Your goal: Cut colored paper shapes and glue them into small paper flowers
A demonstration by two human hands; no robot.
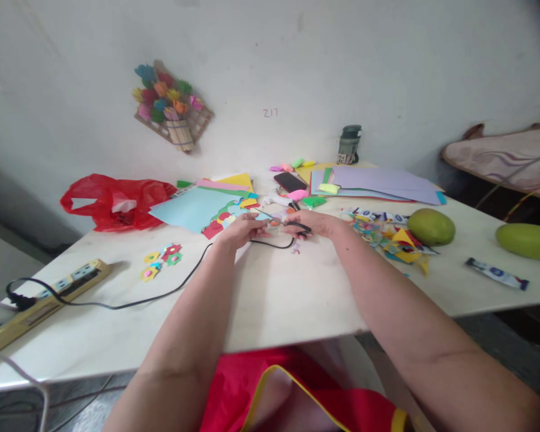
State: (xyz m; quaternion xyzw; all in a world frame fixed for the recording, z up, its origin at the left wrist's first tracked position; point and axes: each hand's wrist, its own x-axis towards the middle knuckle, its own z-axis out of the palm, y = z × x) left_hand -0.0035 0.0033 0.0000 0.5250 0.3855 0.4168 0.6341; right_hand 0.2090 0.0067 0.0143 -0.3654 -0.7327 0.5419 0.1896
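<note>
Black-handled scissors with slim metal blades point(303, 228) sit between my hands: my right hand point(319, 223) is clasped round the handles, blades pointing leftward to my nearby left hand point(243, 230), whose grip I cannot tell. Beyond lies a dark rectangular phone point(290, 182).

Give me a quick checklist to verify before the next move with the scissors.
1. Scissors held by the handles: ok, in the right hand.
2. Left hand gripping its piece firmly: cannot tell, too small and blurred.
3. Black cord clear of the working area: not ok, it passes under the left arm and close by both hands.
4. Paper flowers apart from the paper scraps: ok, flowers left, scraps right.
5. White-and-blue tube tightly capped: cannot tell.
</note>
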